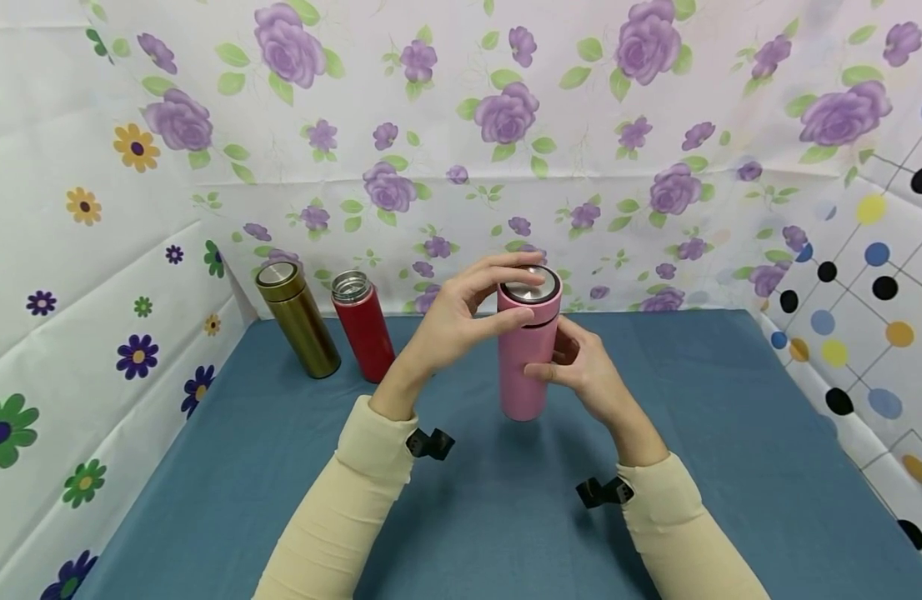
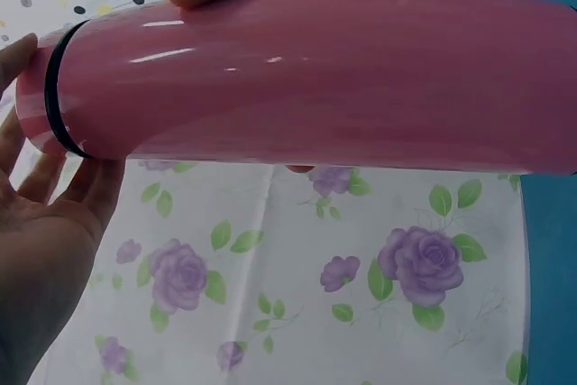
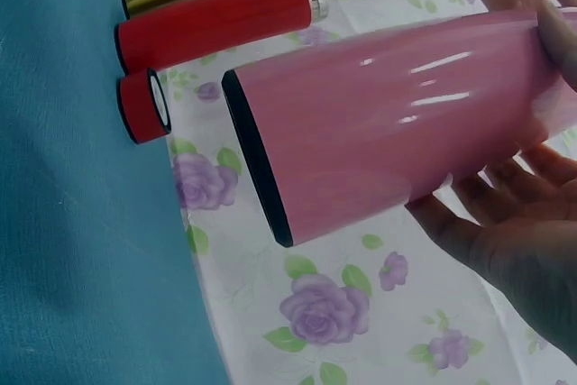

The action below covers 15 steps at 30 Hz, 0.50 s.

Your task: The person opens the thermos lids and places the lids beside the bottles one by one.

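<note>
A pink vacuum flask (image 1: pixel 519 379) stands upright between my two hands, above the middle of the blue table. With its thumb in front and its fingers reaching behind, my left hand (image 1: pixel 461 304) holds the flask's lid (image 1: pixel 547 312), which has a steel top and sits on the body above a dark ring. My right hand (image 1: pixel 584 371) grips the body from the right, below the lid, thumb at the front. The black-edged base (image 3: pixel 257 160) shows in the right wrist view.
At the back left, a gold flask (image 1: pixel 299 321) with its lid on leans beside a red flask (image 1: pixel 365 329) whose steel mouth is uncovered. A red cap (image 3: pixel 140 107) lies near the red flask, hidden in the head view. Flowered cloth (image 1: pixel 401 108) hangs behind the table (image 1: pixel 701 400).
</note>
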Motion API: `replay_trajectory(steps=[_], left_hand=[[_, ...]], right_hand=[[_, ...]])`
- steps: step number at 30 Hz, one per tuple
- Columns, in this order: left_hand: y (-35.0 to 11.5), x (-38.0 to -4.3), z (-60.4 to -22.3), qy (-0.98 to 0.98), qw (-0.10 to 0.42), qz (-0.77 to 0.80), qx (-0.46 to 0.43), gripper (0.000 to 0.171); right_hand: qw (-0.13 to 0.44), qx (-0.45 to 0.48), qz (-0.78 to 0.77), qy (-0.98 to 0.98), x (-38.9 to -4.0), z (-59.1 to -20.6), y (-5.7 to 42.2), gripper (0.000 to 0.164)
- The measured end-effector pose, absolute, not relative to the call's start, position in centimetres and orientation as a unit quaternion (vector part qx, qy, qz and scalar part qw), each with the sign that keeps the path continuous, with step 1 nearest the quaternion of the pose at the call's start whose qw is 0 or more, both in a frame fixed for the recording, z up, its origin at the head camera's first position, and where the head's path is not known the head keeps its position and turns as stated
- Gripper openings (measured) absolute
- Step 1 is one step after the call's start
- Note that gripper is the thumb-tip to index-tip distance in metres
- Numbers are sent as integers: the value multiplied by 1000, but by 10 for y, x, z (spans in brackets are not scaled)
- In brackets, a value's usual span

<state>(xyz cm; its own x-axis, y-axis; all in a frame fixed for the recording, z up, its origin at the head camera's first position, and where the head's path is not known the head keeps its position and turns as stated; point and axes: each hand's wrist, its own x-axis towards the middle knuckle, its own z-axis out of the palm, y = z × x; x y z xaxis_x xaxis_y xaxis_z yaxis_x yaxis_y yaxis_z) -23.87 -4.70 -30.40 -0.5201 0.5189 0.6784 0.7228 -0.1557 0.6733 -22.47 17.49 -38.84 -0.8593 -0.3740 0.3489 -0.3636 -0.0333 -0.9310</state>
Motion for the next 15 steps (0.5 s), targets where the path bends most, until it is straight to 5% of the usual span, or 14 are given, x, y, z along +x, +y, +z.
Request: replay_trajectory(steps=[15], left_hand=[[-34, -232, -303, -683, 234, -544, -427, 34]], right_hand=[[-27, -256, -647, 718, -225, -388, 173, 61]])
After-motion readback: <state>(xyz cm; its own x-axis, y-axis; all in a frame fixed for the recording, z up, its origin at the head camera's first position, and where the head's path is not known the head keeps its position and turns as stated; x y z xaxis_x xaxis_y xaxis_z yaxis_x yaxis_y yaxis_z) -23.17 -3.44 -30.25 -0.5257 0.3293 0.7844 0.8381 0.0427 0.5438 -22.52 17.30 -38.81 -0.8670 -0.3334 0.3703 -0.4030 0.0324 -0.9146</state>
